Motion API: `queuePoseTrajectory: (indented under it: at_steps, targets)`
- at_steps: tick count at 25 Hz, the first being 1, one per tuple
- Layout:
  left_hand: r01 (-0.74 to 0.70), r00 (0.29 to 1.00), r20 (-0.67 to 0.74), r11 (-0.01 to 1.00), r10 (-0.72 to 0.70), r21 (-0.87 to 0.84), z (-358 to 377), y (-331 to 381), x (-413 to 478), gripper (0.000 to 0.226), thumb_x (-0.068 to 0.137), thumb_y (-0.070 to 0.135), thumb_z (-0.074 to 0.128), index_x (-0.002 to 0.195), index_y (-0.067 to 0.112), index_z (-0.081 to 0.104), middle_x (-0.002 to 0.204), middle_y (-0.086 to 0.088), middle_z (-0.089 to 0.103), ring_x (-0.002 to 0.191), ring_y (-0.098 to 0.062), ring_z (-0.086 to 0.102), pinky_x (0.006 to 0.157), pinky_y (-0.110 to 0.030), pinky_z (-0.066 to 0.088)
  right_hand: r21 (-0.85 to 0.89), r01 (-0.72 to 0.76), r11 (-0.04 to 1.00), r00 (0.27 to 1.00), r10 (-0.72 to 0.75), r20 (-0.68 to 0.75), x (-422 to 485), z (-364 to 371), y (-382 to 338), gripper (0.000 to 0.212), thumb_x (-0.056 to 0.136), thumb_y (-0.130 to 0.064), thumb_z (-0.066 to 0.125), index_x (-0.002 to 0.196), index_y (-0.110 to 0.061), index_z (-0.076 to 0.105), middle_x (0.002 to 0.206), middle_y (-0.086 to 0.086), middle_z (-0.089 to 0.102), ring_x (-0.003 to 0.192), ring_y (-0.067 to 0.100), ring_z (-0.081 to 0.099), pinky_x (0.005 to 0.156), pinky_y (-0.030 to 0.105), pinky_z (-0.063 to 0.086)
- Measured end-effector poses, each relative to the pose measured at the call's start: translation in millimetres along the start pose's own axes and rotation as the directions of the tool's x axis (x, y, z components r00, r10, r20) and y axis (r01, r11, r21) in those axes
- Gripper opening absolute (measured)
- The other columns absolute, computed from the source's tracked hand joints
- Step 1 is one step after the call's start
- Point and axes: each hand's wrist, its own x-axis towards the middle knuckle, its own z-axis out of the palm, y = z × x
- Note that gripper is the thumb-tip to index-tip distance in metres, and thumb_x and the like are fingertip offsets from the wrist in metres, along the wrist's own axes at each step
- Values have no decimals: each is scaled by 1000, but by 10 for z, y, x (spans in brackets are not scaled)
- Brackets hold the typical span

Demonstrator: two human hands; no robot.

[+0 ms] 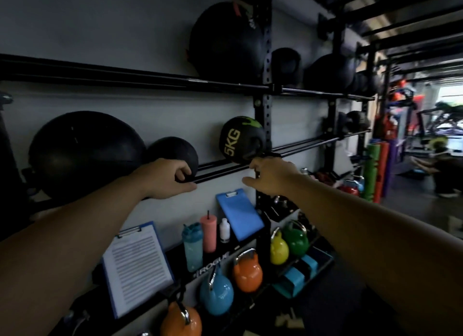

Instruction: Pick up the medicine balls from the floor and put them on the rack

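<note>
At mid-frame, the left hand (167, 179) curls its fingers on a small black rubber medicine ball (172, 155) resting on the black steel rack rails (220, 166). The right hand (269, 176), loosely open, hovers just below a black ball marked 5KG (240, 139). A large black ball (85, 155) sits at the left; coloured kettlebells (248, 270) stand below.

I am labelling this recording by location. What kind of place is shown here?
Most likely a gym, in its equipment storage area. A wall rack holds medicine balls, one marked 5KG, coloured kettlebells stand on a lower shelf, and rolled mats lean further along.
</note>
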Motion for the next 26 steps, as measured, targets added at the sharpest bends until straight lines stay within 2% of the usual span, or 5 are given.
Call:
queuePoseTrajectory:
  at_steps: [8,16,19,22,26]
  targets:
    - [-45,998,45,998,43,34,-75,1444,-1085,64,81,71,71,129,30,64,118,11,69,107,-14,65,98,-38,54,14,-70,997,998,70,-9,-1816,-788,568,65,91,-69,54,143,-30,52,137,4,64,123,29,59,96,41,51]
    - [-211,961,196,976,197,50,658,3292,-2226,64,66,86,62,112,42,61,102,24,63,99,-14,65,84,-32,48,-55,-207,977,968,212,132,-3980,-1034,1585,68,92,-68,55,146,-27,51,147,9,58,130,35,57,95,41,49]
    - [-266,935,242,964,259,-5,811,3759,-2575,53,79,75,69,115,38,59,108,17,65,97,-13,62,80,-31,45,-29,-259,965,957,261,124,-4655,-1094,1748,65,91,-68,57,140,-26,56,138,9,63,125,34,61,94,41,53]
    - [-356,887,287,932,361,-71,1022,4162,-2837,56,81,73,70,119,33,63,111,15,68,101,-14,65,90,-36,54,-23,-356,934,927,357,113,-5262,-1097,1820,47,88,-63,59,123,-31,61,126,5,69,117,32,65,85,38,52]
    - [-436,833,338,896,438,-89,1347,4387,-3216,61,79,76,68,122,33,63,113,13,68,100,-16,64,89,-37,55,-46,-483,874,863,485,141,-5877,-965,1730,48,91,-58,56,126,-27,64,129,6,66,119,33,62,85,38,46]
